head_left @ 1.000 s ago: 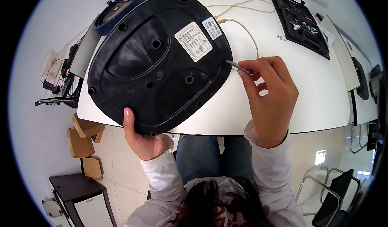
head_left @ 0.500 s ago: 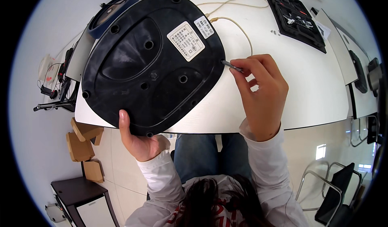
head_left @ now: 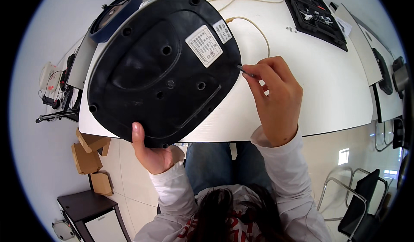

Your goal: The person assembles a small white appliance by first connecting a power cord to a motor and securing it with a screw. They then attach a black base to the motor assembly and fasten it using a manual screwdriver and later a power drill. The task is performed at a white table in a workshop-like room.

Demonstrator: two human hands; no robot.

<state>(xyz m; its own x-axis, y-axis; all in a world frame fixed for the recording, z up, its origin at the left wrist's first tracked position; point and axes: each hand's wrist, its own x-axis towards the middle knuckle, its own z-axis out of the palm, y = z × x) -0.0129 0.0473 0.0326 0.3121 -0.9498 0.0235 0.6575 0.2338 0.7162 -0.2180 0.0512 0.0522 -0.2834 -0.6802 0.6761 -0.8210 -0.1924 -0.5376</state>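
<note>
In the head view, the left grip (head_left: 157, 158) clasps the lower edge of the black plastic base (head_left: 142, 108), thumb over the labelled face, holding it above the left part of the white surface (head_left: 323, 95). The right grip (head_left: 278, 95) pinches a slim grey rod (head_left: 245, 71) between thumb and fingers, its tip at the base's right edge; whether it has entered a hole cannot be told. To work well, I'd steady the base, line the rod up straight before pressing, and keep the pale cable (head_left: 261, 32) clear.
</note>
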